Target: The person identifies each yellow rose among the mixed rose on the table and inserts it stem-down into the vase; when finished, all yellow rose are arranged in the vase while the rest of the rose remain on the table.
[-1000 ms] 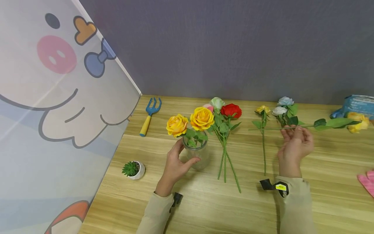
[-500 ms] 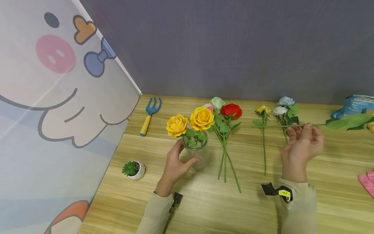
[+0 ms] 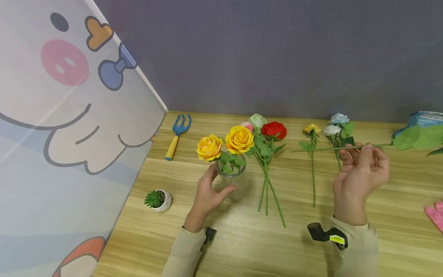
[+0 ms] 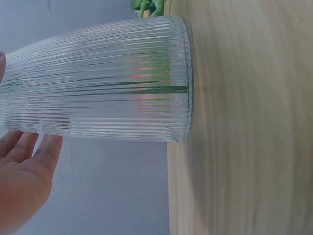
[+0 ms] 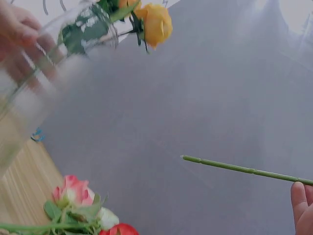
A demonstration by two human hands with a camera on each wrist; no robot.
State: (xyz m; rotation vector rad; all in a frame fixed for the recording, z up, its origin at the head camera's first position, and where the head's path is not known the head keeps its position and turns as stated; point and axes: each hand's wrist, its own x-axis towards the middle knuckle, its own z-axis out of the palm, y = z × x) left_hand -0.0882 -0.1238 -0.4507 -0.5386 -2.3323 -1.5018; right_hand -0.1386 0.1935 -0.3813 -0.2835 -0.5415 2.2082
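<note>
My left hand grips a ribbed glass vase, thumb on the near side and fingers on the left. Two yellow roses stand in it, and a green stem shows through the glass in the left wrist view. To the right, my right hand pinches the stem of a rose between thumb and fingers. That stem lies level, its cut end pointing left toward the vase, leaves to the right; its bloom is outside the head view. In the right wrist view the stem shows against the grey wall.
Beside the vase lie crossed stems with a red rose and paler blooms. A small yellow rose, white and blue flowers and a blue packet lie further right. At left are a hand fork and potted succulent.
My right hand has shifted right and slightly toward me with the rose stem, and its yellow bloom has left the head view. My left hand has stayed on the vase.
</note>
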